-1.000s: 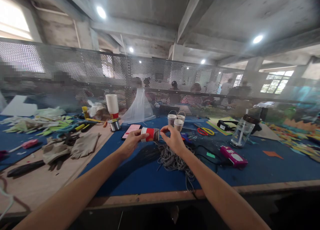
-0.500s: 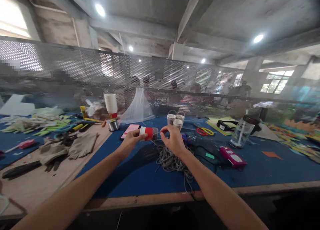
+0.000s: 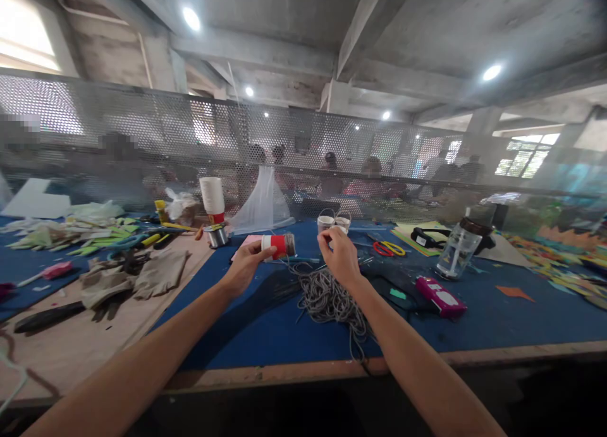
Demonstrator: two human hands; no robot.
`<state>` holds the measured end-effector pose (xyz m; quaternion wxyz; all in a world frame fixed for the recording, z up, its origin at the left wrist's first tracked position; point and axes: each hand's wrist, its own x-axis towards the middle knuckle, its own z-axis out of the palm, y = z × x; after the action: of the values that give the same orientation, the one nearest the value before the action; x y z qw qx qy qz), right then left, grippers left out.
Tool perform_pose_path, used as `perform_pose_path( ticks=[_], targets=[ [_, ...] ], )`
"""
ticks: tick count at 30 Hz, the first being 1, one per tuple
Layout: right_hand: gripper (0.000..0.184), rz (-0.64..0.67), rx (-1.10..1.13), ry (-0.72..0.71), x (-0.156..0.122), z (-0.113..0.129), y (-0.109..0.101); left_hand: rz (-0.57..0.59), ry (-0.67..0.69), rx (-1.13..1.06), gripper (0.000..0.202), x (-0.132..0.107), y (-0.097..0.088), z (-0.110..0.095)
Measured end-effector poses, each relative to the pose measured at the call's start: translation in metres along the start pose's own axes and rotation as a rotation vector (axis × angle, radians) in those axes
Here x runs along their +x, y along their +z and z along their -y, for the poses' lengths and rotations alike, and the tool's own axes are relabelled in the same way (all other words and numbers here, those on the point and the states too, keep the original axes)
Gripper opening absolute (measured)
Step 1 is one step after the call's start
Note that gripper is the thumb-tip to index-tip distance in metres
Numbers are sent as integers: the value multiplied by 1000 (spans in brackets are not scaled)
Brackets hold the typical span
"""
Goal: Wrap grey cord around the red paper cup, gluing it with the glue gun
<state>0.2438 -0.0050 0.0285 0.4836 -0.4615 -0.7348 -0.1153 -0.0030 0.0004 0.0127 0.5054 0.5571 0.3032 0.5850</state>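
My left hand is closed around a red and white paper cup, held on its side above the blue table mat. My right hand is to the right of the cup's mouth, fingers pinched together on something too thin to make out, perhaps a strand. Below both hands lies a tangled heap of grey cord. Just beyond my right hand stand small white cups with wire handles.
A stack of paper cups, a metal spool, a pink phone, grey gloves, red and yellow scissors, a clear bottle and a pink tool lie around. A perforated screen backs the table; people sit behind it.
My right hand has drawn away from the cup's mouth, to the right and slightly up. The left hand has shifted the cup a little left and up.
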Motion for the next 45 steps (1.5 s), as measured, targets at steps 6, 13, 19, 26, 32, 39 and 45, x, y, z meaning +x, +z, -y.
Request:
perform_pose_path(
  ticks=[6, 13, 19, 26, 32, 39, 45],
  targets=[
    [20, 395, -365, 320, 6, -51, -34, 0, -2, 8, 31, 0, 0, 3],
    [36, 755, -416, 504, -13, -94, -39, 16, -17, 34, 34, 2, -2, 7],
    [31, 754, -305, 551, -11, -101, -35, 9, -54, -12, 30, 1, -2, 8],
    [26, 579, 240, 606, -7, -88, -35, 6, -75, -79, 30, 1, 0, 5],
    [36, 356, 773, 544, -4, -53, -34, -17, -112, -76, 32, 3, -3, 8],
    [31, 212, 689, 449, -6, -18, -30, -26, -123, -90, 33, 2, -4, 9],
    [32, 196, 684, 427, -10, -9, -28, -37, -147, -89, 33, 1, -2, 8]
  ],
)
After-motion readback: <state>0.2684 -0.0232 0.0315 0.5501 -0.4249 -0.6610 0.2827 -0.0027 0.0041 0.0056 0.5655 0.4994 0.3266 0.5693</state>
